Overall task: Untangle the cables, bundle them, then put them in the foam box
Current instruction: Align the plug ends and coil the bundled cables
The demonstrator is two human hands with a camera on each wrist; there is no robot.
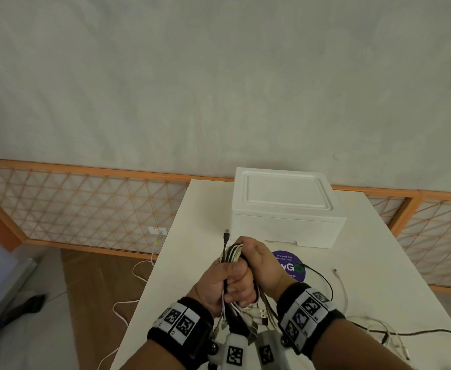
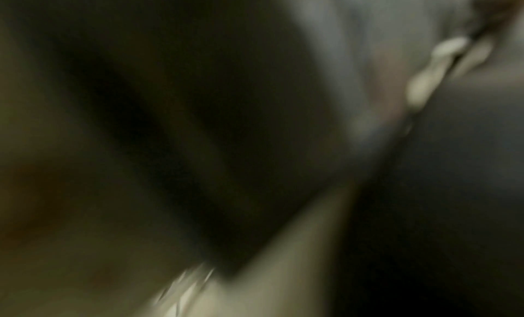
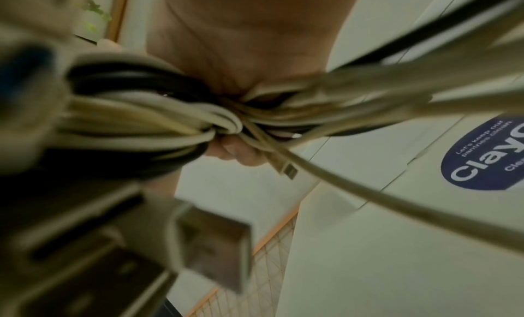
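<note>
Both hands hold a folded bundle of white and black cables (image 1: 232,254) above the near part of the white table (image 1: 373,252). My left hand (image 1: 225,279) grips the bundle's middle in a fist. My right hand (image 1: 261,265) wraps round it from the right. A black plug end (image 1: 227,236) sticks up from the top. USB plugs (image 1: 259,315) hang below the fists. In the right wrist view the gathered cables (image 3: 159,118) cross under the palm, with a large USB plug (image 3: 215,245) close to the lens. The left wrist view is blurred and dark. The white foam box (image 1: 285,209) stands lidded behind the hands.
Loose black and white cables (image 1: 379,332) trail over the table at the near right. A round purple sticker (image 1: 292,265) lies right of the hands. On the floor at the left a white cord (image 1: 139,273) runs to a wall socket (image 1: 157,231). Orange lattice panels line the wall.
</note>
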